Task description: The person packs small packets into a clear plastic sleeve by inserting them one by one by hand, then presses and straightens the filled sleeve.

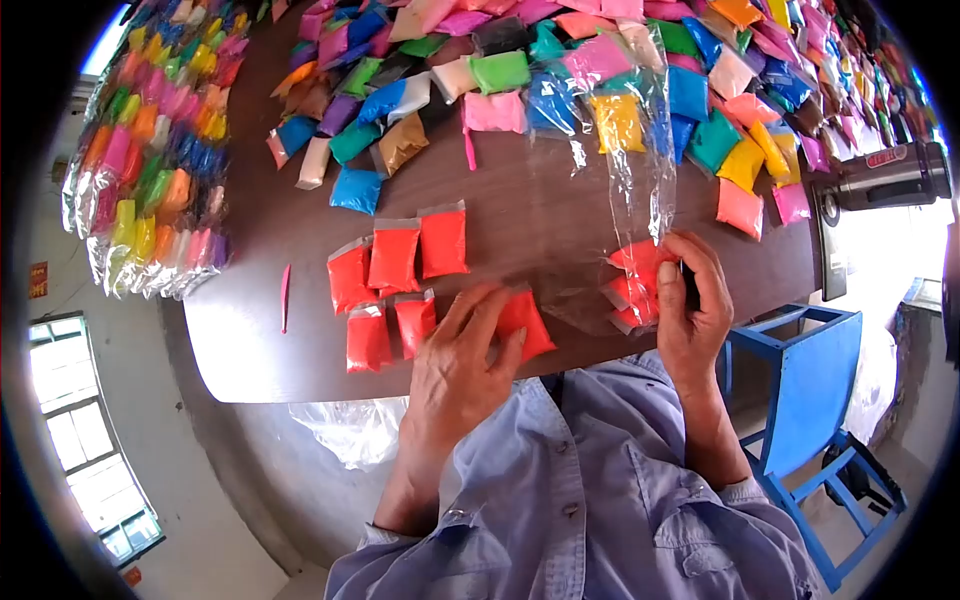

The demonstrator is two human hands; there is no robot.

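My left hand (462,345) is at the table's near edge, its thumb and fingers curled on a small red packet (526,322). Left of it lie several more red packets (395,254) in two loose rows, each sealed in clear film. My right hand (694,308) pinches the near end of a long clear plastic bag (640,190) between thumb and fingers. Inside that end are stacked red packets (634,285). The bag's far part stretches away over the table toward the pile, and a yellow packet (619,123) shows at it; whether inside or beneath, I cannot tell.
Loose packets of many colours (500,72) are heaped along the far side of the brown table (255,345). Filled clear bags (150,190) hang over the left edge. A thin pink stick (286,298) lies at left. A blue stool (815,395) stands at right.
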